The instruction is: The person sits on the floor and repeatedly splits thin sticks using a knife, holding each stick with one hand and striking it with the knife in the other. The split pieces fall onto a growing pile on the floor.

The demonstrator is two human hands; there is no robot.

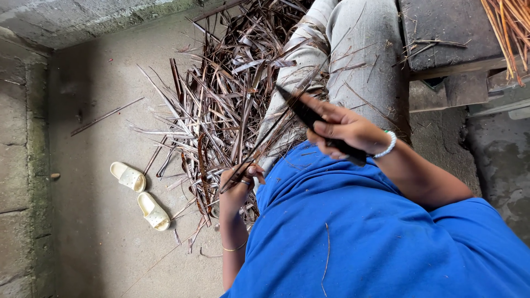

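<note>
Firmly closed, right hand (345, 129) fingers around dark knife (309, 117), left hand (238, 185) fingers pinching thin leaf strip (270, 135)

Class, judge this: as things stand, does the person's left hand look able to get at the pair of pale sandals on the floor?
Probably not right away: the left hand grips a thin leaf strip, and the sandals lie apart on bare floor beyond the leaf pile.
</note>
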